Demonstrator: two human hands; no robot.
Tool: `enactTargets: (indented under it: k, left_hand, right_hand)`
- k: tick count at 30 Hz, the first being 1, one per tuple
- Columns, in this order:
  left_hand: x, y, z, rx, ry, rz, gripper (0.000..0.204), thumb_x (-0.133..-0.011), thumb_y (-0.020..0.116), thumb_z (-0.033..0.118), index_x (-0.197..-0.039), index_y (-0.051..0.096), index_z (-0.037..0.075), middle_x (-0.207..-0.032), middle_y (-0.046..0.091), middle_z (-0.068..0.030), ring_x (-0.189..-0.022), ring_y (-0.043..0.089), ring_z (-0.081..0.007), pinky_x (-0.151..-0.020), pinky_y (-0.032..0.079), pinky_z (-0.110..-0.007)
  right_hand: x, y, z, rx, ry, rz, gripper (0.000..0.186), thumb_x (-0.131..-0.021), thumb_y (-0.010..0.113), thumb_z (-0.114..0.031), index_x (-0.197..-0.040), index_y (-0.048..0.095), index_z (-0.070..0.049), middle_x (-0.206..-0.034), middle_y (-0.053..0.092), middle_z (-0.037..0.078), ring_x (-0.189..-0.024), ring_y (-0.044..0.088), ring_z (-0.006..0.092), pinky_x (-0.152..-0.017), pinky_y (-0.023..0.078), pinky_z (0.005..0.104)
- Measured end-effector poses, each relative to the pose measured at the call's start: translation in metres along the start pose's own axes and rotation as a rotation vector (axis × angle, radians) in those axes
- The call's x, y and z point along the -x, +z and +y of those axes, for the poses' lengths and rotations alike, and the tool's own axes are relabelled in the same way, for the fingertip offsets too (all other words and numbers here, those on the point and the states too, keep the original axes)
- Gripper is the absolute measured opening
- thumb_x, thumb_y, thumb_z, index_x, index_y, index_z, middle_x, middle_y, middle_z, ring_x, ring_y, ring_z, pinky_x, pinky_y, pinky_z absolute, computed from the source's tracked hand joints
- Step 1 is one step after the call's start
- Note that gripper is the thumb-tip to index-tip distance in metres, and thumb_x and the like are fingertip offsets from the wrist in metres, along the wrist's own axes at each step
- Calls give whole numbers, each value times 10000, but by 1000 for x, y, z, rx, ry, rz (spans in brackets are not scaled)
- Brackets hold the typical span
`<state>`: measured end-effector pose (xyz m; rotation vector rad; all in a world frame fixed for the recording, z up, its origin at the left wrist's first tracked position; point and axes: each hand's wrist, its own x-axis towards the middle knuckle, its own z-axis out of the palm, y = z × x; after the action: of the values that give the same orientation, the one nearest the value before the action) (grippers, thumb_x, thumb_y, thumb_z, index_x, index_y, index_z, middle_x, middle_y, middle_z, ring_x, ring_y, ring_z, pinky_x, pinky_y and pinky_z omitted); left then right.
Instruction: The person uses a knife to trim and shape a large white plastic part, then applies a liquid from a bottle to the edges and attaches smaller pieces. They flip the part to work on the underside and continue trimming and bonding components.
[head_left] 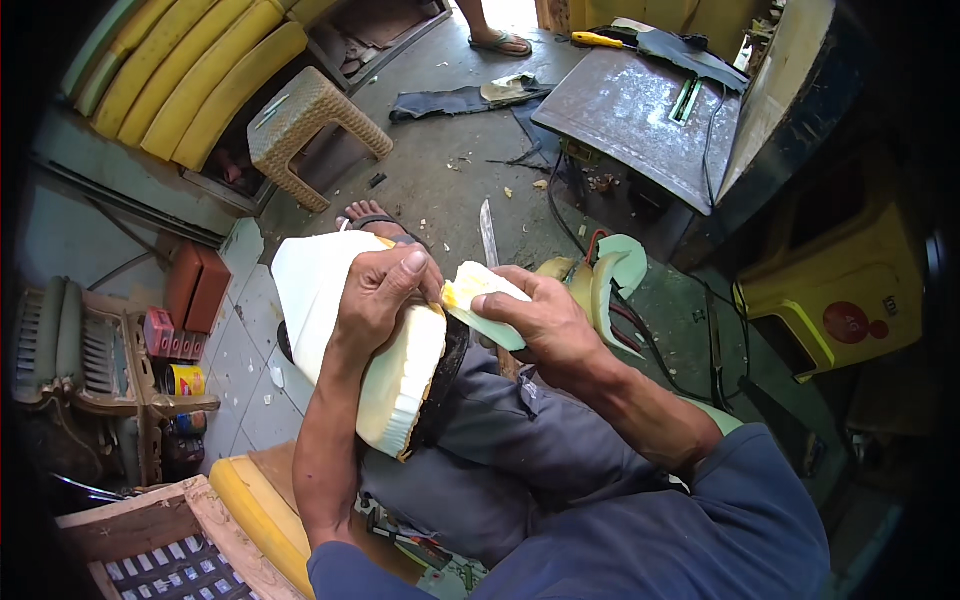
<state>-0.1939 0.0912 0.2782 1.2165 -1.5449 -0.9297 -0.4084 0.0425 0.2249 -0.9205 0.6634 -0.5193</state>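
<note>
A cream foam pad (395, 395), shaped like a seat cushion with a ragged cut edge, lies across my lap. My left hand (385, 295) is closed over its upper part, fingers curled toward the edge. My right hand (545, 318) grips a smaller foam piece (490, 305), pale green-white with a torn, yellowish top. The end of this piece almost meets my left fingertips; whether they touch it I cannot tell. Beyond the piece a knife blade (488, 235) points away from me, its middle hidden behind the foam.
Foam offcuts (603, 290) and cables lie on the floor at right. A low metal-topped table (640, 115) bears a yellow-handled tool (600, 40). A woven-pattern plastic stool (305, 130) and a yellow stool (840, 300) flank me. A wooden frame (150, 520) sits at lower left. Another person's foot (500, 42) shows far off.
</note>
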Motion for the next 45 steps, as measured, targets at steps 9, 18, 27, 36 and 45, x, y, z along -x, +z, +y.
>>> enactTargets:
  k: [9,18,27,36,45]
  left_hand:
    - [15,-5,-2,-95,117,137,331,-1052,580,239,-851,638,-17,-814,588,-49,-800,528,-128,-736,421,-284]
    - [52,3,35,-258,71,170,200,-948,665,174,-956,700,-23,-970,698,-121,-972,668,-235,-916,508,-362]
    - [59,19,37,-399,150,242,156,-872,696,80,-1004,695,-3,-1015,705,-147,-969,702,-289,-914,536,-369]
    - [47,32,33,-376,164,322,179,-931,679,143,-1032,723,1,-985,727,-126,-945,704,-252,-879,532,-370]
    - [48,33,24,-340,144,327,194,-951,675,172,-1045,733,13,-1015,726,-131,-957,707,-277,-888,541,-384]
  right_hand:
    - [8,-5,2,-184,38,-50,553,-896,729,-177,-1365,571,70,-920,716,80,-626,630,79,-483,452,229]
    - [41,9,-15,-265,32,-39,534,-927,725,-95,-1362,493,110,-996,682,151,-716,697,173,-634,588,290]
    - [72,31,-20,-68,-19,13,386,-963,699,-159,-1263,552,34,-858,686,91,-573,625,95,-409,402,208]
    - [116,78,-11,359,-115,171,310,-998,676,-214,-1229,570,-38,-827,648,22,-585,566,49,-450,420,229]
    - [131,95,49,948,-541,-9,354,-936,694,-116,-1251,588,4,-1093,675,188,-1004,691,281,-894,535,385]
